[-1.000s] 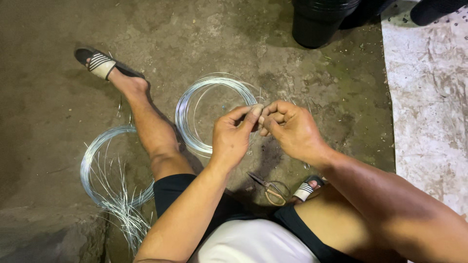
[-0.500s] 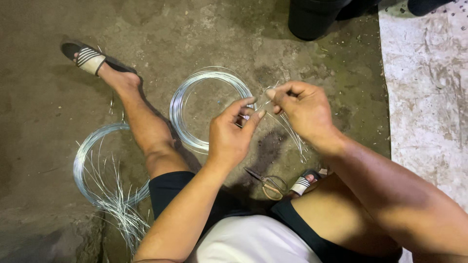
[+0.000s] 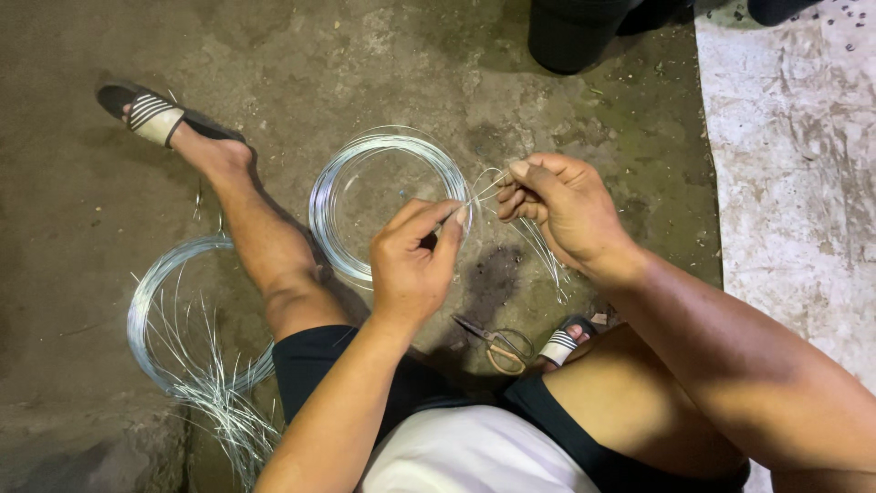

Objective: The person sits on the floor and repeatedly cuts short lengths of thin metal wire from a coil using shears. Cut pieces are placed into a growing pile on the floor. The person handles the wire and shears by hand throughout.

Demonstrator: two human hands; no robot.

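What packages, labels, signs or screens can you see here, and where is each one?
None: no packages, labels, signs or screens. Only wire coils, scissors and a dark pot on the bare floor.

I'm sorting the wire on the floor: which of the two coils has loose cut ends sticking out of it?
The coil at the far left, beside the outstretched leg, has straight cut strands fanning from its lower edge. The coil under the hands is a tidy ring.
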